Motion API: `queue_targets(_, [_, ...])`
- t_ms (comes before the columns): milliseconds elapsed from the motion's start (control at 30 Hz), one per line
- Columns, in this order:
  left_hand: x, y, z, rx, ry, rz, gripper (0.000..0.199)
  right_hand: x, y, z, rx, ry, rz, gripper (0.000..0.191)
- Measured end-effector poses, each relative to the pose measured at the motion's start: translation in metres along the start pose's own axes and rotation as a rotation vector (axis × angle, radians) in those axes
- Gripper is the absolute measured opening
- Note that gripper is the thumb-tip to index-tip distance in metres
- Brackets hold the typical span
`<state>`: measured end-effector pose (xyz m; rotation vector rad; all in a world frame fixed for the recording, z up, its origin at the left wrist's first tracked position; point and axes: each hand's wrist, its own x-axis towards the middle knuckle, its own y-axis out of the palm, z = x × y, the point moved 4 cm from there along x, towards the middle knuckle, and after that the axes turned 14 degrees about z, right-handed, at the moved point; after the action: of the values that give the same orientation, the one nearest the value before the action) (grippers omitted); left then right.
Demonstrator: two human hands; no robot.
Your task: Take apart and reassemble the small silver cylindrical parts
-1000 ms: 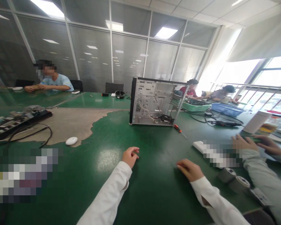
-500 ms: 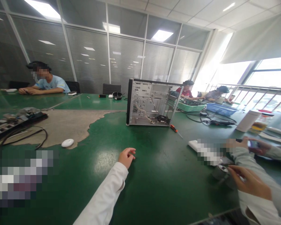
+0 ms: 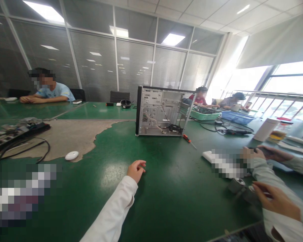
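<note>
Glass partition panels (image 3: 93, 60) stand behind a long green bench (image 3: 166, 208), with window light coming from the right. From my remote seat, I see my left hand (image 3: 136, 170) low over the bench, its fingers loosely curled with a small gap, holding nothing. My right hand (image 3: 277, 201) is at the near grey cylinder (image 3: 247, 195), thumb and fingertips narrowed at its top; I cannot tell whether they grip it. That cylinder sits just beside a second grey can (image 3: 234, 187), both on the right part of the bench. Behind them lies a white bar (image 3: 208, 155), partly blurred out, near a co-worker's sleeves (image 3: 265, 174). Farther off, an open computer case (image 3: 164, 112) stands upright, an orange-handled screwdriver (image 3: 187, 138) lying near its right bottom corner.
</note>
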<state>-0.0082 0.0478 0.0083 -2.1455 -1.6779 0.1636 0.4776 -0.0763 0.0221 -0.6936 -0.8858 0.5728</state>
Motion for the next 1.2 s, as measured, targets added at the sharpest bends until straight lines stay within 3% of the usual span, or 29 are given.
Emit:
queue_targets(100, [-0.001,0.000,-0.001,0.000,-0.002,0.000,0.031,0.003,0.005,-0.008,0.034,-0.005,0.099,0.032])
queue_targets(467, [0.000,0.001,0.000,0.011,0.006,0.018,0.033,-0.012,-0.001,-0.006,-0.019,0.201,0.117,0.021])
queue_targets(800, [0.002,0.002,0.003,0.006,0.012,0.021,0.033,-0.013,0.035,-0.030,-0.045,0.050,0.196,0.054])
queue_targets(1067, [0.000,0.001,0.001,0.010,0.019,0.021,0.032,-0.009,0.049,-0.009,0.007,-0.051,0.211,0.047])
queue_targets(1200, [0.000,0.001,0.001,0.014,0.019,0.023,0.032,-0.001,0.050,0.007,-0.133,-0.254,0.183,0.054])
